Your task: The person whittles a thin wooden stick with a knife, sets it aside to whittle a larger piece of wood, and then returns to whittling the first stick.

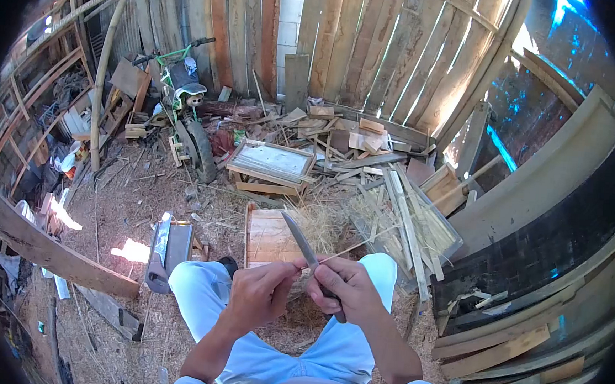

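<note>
My right hand [347, 284] is wrapped round the dark handle of a knife [299, 236], whose long blade points up and away to the left. Between thumb and fingers, my left hand [261, 294] pinches one end of a thin wooden strip [361, 243]. The strip passes by the knife at my right hand and slants off to the upper right. Both hands are close together above my lap. Under and beyond them sits a wooden box [266, 226] with pale shavings [325, 218] beside it.
A handsaw [158, 279] rests by a dark box on my left. To the right lie long thin strips [406, 224] on a flat panel. Scrap wood [368, 139], a framed tray [273, 159] and a small motorbike [188, 109] stand farther back. Stacked boards [511, 342] line the right side.
</note>
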{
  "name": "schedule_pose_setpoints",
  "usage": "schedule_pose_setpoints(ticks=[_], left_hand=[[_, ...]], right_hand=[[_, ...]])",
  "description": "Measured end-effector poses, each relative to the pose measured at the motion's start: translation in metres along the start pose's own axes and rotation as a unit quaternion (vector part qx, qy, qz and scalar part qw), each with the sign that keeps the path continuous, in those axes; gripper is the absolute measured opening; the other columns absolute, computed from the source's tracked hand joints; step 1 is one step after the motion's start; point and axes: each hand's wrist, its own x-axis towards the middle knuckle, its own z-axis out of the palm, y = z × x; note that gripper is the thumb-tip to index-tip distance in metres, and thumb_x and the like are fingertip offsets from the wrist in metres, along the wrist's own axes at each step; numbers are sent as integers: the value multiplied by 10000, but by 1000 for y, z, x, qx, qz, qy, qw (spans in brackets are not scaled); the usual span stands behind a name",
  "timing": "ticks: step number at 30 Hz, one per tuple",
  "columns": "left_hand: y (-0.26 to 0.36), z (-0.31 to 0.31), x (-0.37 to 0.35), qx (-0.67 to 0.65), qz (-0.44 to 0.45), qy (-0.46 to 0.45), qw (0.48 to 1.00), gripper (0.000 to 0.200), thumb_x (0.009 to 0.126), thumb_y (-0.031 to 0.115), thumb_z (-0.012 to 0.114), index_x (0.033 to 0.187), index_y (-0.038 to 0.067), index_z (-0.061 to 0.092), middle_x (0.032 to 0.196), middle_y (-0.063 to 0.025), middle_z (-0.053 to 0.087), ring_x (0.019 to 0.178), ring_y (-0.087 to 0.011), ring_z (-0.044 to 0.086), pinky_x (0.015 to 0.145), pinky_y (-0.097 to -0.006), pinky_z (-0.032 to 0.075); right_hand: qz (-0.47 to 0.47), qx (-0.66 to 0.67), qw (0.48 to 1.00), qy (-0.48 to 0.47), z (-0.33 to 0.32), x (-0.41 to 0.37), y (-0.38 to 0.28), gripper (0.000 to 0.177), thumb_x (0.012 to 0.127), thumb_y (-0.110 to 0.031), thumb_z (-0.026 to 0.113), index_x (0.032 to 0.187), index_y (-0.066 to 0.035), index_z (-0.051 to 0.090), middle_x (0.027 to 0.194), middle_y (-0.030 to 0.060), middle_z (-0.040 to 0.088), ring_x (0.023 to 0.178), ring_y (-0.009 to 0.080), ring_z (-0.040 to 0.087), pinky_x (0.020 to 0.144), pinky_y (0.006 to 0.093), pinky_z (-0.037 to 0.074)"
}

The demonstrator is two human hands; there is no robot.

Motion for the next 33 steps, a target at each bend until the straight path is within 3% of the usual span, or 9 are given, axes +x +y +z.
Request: schedule_pose_setpoints(ticks=[2, 6, 8, 11, 13, 18, 25, 30, 33], left_hand=[[4, -3, 1, -20, 0, 23, 1000, 115, 772, -3, 619, 872, 47, 593, 689, -70, 598, 577, -251, 610, 471, -328, 459], [1, -4, -7, -11, 12, 23, 1000, 107, 773, -7, 616, 867, 41, 596, 702, -80, 605, 576, -249, 611, 473, -322, 461], [0, -10, -11, -5, -27, 9, 1000, 63, 797, -21, 601, 842, 22, 607, 751, -111, 648, 591, -249, 629, 502, -301, 467], [-10, -16, -20, -18, -58, 8, 998, 42, 803, -1, 604, 834, 26, 612, 745, -107, 648, 579, -251, 623, 497, -302, 461], [-16, -13, -20, -7, -29, 5, 1000, 35, 806, 9, 607, 837, 24, 611, 736, -103, 644, 568, -247, 616, 492, -300, 454], [-7, -5, -7, -35, -28, -19, 999, 49, 805, 1, 605, 850, 20, 608, 726, -100, 638, 576, -239, 621, 507, -302, 462], [-26, -18, -19, -37, -43, -1, 998, 51, 799, 2, 611, 847, 20, 607, 733, -120, 634, 547, -259, 604, 471, -319, 456], [-29, -25, -17, -22, -119, -60, 991, 42, 808, 30, 625, 846, 27, 607, 720, -111, 630, 525, -231, 582, 460, -300, 435], [-16, -19, -6, -13, -121, -42, 992, 47, 811, 41, 629, 848, 27, 603, 715, -107, 625, 536, -237, 587, 468, -307, 441]], right_hand=[[-14, -97, 994, 48, 5, 0, -5, 366, 956, -196, 480, 1227, 51, 479, 670, 50, 516, 458, 43, 368, 397, 175, 280], [-10, -117, 990, 73, -6, -12, -17, 324, 957, -205, 480, 1151, 52, 513, 655, 23, 494, 457, 34, 364, 385, 169, 269], [-90, -109, 973, 181, -24, -17, -33, 315, 963, -198, 463, 1144, 48, 543, 686, 8, 506, 472, 23, 369, 395, 159, 268], [-149, -48, 967, 202, -54, -23, -53, 312, 959, -192, 469, 1154, 44, 529, 675, 10, 505, 469, 24, 374, 391, 159, 275], [-135, -54, 969, 197, -48, -25, -51, 321, 961, -198, 466, 1174, 36, 514, 672, 8, 505, 469, 28, 373, 393, 159, 280], [-30, -71, 996, 47, -16, -11, -19, 329, 954, -194, 484, 1193, 30, 516, 685, 3, 508, 481, 25, 371, 398, 163, 278], [-110, -76, 977, 164, -41, -20, -57, 329, 953, -183, 482, 1185, 46, 523, 674, 0, 490, 477, 20, 357, 391, 160, 266], [-111, -98, 974, 173, -40, -23, -55, 315, 958, -167, 467, 1180, 47, 529, 678, 8, 497, 480, 25, 360, 398, 162, 271], [-136, -143, 962, 190, -35, -20, -51, 307, 960, -161, 465, 1178, 43, 538, 689, 17, 515, 484, 28, 363, 404, 165, 275]])
